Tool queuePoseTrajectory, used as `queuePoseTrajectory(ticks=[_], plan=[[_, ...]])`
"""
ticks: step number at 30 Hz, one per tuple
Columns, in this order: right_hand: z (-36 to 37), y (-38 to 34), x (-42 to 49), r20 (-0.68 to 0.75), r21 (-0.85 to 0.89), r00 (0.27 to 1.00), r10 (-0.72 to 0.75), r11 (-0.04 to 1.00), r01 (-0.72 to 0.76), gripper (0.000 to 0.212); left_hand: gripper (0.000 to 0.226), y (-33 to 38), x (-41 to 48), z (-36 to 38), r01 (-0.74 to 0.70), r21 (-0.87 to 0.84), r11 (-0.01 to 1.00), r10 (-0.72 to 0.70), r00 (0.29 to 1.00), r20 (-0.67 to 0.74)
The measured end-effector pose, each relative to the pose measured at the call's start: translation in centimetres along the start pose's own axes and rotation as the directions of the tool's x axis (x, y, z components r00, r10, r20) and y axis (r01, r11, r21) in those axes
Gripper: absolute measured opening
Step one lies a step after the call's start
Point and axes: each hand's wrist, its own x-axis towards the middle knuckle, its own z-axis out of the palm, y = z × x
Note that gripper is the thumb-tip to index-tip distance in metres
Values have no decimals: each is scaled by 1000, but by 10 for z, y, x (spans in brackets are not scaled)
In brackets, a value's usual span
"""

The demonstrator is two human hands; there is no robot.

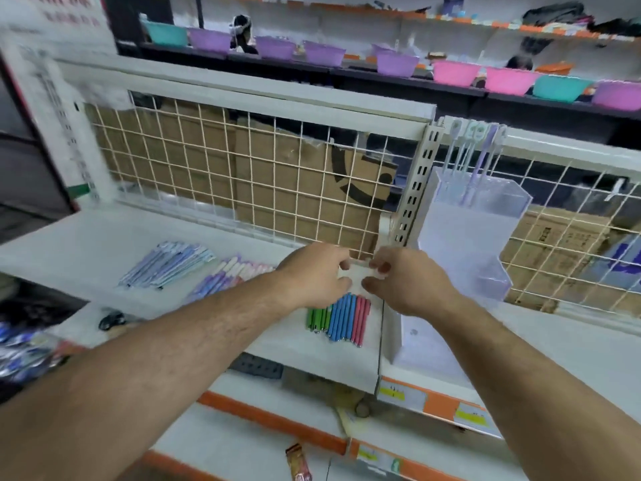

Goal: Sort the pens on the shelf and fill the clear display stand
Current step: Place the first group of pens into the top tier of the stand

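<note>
A row of green, blue and pink pens (pixel 341 318) lies on the white shelf (pixel 86 251), their upper ends in a white box or sleeve (pixel 355 272). My left hand (pixel 314 272) and my right hand (pixel 404 281) both pinch that white box from either side. A clear display stand (pixel 464 237) hangs on the wire grid to the right, with several pale purple pens (pixel 477 161) in its top tier. Two more pen piles lie left of my hands: a blue-lilac pile (pixel 166 263) and a pink-purple pile (pixel 229 277).
A wire grid (pixel 242 175) backs the shelf, with cardboard behind it. A slotted upright post (pixel 416 189) separates the two shelf bays. Coloured bowls (pixel 395 62) line a far shelf. A lower shelf with orange edging (pixel 270 421) holds a small wrapped item (pixel 298 463).
</note>
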Motion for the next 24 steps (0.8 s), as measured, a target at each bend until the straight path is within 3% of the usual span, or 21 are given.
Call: queuePoseTrajectory(ticks=[9,17,24], plan=[[47,-84,31,47,14,997,-65,998,64,41,29,-94,-25,-19,86,-7,996,-86,996,-22],[122,-205,85,122,60,992,-41,998,34,36,26,-239,-35,-49,119,-9,993,-118,992,32],[169,-275,121,195,97,981,-4,995,-15,34,25,-349,-38,-70,210,152,966,-224,971,84]])
